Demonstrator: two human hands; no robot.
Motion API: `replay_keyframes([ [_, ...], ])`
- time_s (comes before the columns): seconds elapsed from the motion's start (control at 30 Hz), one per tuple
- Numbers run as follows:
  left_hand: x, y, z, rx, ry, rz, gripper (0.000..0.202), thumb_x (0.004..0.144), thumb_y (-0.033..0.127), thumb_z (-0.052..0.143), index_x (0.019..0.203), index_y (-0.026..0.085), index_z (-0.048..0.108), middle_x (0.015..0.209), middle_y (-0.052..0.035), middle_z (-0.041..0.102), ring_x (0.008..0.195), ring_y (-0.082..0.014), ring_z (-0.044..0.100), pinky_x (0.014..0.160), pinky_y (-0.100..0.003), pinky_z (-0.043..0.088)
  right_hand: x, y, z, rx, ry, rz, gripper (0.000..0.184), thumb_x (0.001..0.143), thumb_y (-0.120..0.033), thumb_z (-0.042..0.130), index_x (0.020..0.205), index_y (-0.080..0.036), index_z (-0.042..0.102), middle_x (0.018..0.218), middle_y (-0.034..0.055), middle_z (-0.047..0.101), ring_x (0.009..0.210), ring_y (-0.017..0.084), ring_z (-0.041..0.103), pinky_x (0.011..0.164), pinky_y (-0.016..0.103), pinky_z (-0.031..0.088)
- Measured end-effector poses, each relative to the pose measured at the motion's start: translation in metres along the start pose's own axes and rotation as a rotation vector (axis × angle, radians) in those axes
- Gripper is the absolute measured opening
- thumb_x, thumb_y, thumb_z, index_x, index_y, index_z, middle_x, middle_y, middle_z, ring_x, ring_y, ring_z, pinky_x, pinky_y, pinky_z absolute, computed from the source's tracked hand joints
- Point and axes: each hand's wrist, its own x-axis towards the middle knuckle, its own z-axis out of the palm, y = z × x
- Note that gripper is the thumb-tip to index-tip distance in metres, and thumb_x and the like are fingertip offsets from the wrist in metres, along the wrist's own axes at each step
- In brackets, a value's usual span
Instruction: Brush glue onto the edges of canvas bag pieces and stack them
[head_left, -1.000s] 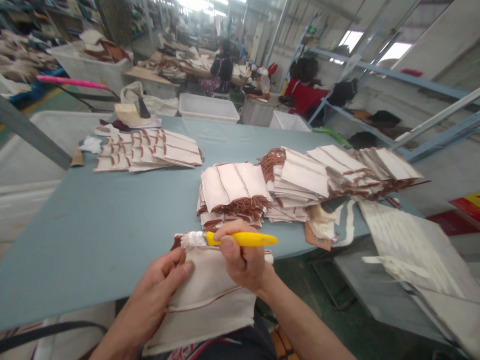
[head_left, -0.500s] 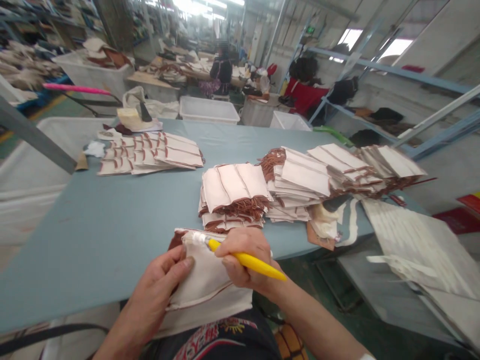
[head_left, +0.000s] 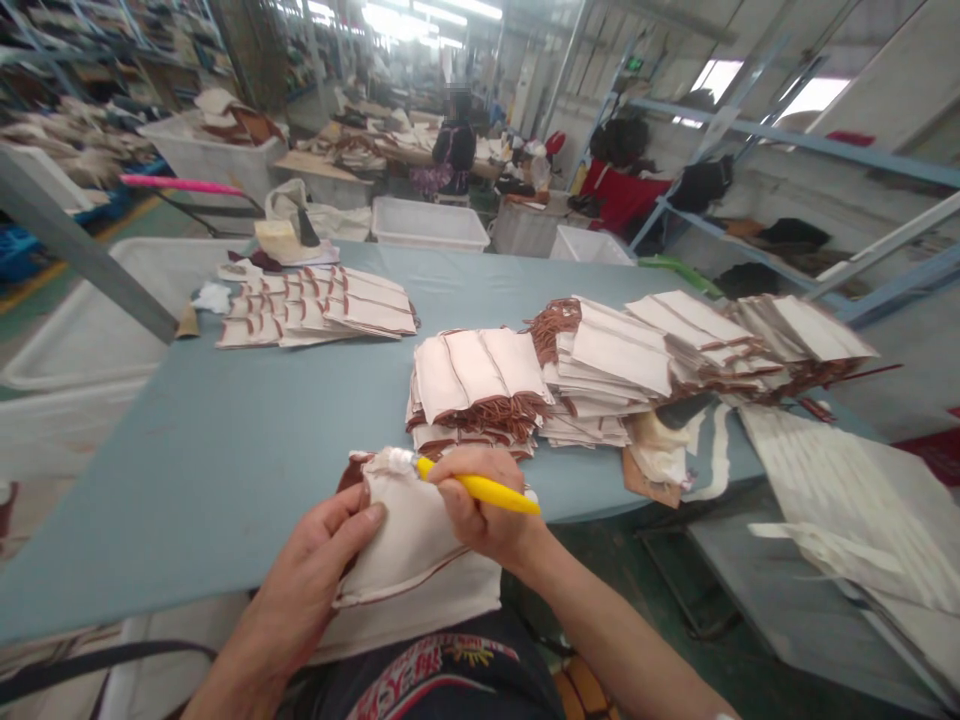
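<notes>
My left hand pinches the left edge of a cream panel with brown edging, thumb on top. The panel is held tilted above my lap, at the table's near edge. In my right hand is a yellow-handled brush. Its whitish tip touches the panel's top left corner, where the edge looks rumpled. Brown lining shows behind that corner. Just beyond my hands lies a stack of similar cream panels with brown edges and fringe.
More panel stacks stand on the blue-grey table, at the right and far left. A cloth bundle lies near the right edge. White bins stand beyond the table. Another person is in the background.
The brush has shifted slightly left along the panel's top corner, and its handle now lies flatter. My left hand keeps its grip. The whole view has shifted a little.
</notes>
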Motion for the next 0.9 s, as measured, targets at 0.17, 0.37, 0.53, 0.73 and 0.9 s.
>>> replay_keyframes([
  [0.17, -0.007, 0.001, 0.002, -0.013, -0.012, 0.01, 0.05, 0.074, 0.051, 0.091, 0.11, 0.019, 0.079, 0.083, -0.0025, 0.082, 0.071, -0.0194, 0.073, 0.066, -0.025, 0.058, -0.009, 0.007, 0.004, -0.071, 0.018, 0.069, 0.016, 0.11, -0.025, 0.051, 0.109, -0.021, 0.067, 0.086, 0.0044, 0.079, 0.076, 0.016, 0.077, 0.073, 0.026, 0.061],
  [0.37, -0.009, 0.006, 0.008, -0.053, -0.025, 0.049, 0.053, 0.07, 0.05, 0.095, 0.109, 0.017, 0.081, 0.08, -0.0029, 0.081, 0.065, -0.0161, 0.069, 0.062, -0.023, 0.055, -0.028, 0.015, 0.021, -0.145, -0.112, 0.18, 0.022, 0.112, -0.026, 0.047, 0.111, -0.018, 0.068, 0.095, 0.0083, 0.081, 0.081, 0.018, 0.078, 0.072, 0.027, 0.059],
  [0.53, -0.014, 0.003, -0.013, 0.028, -0.036, 0.09, 0.051, 0.082, 0.063, 0.082, 0.106, 0.019, 0.084, 0.08, -0.005, 0.08, 0.075, -0.0229, 0.073, 0.072, -0.032, 0.061, -0.015, 0.024, 0.018, -0.163, -0.041, 0.26, 0.027, 0.113, -0.029, 0.044, 0.109, -0.019, 0.068, 0.096, 0.0076, 0.08, 0.082, 0.018, 0.077, 0.077, 0.027, 0.058],
  [0.73, -0.035, -0.004, -0.023, 0.566, -0.021, 0.282, 0.04, 0.092, 0.057, 0.069, 0.084, 0.02, 0.079, 0.078, -0.0018, 0.077, 0.072, -0.0196, 0.067, 0.065, -0.026, 0.055, 0.009, 0.037, 0.017, -0.206, -0.037, 0.368, 0.031, 0.113, -0.035, 0.042, 0.103, -0.02, 0.068, 0.09, 0.0044, 0.077, 0.074, 0.017, 0.073, 0.073, 0.028, 0.055],
  [0.9, -0.039, -0.008, -0.008, 0.727, 0.038, 0.424, 0.036, 0.101, 0.046, 0.056, 0.094, 0.021, 0.081, 0.086, -0.0007, 0.08, 0.08, -0.0201, 0.07, 0.074, -0.024, 0.056, 0.003, 0.033, 0.021, -0.164, -0.041, 0.322, 0.028, 0.111, -0.034, 0.045, 0.108, -0.02, 0.068, 0.091, 0.0056, 0.078, 0.073, 0.017, 0.072, 0.074, 0.03, 0.057],
])
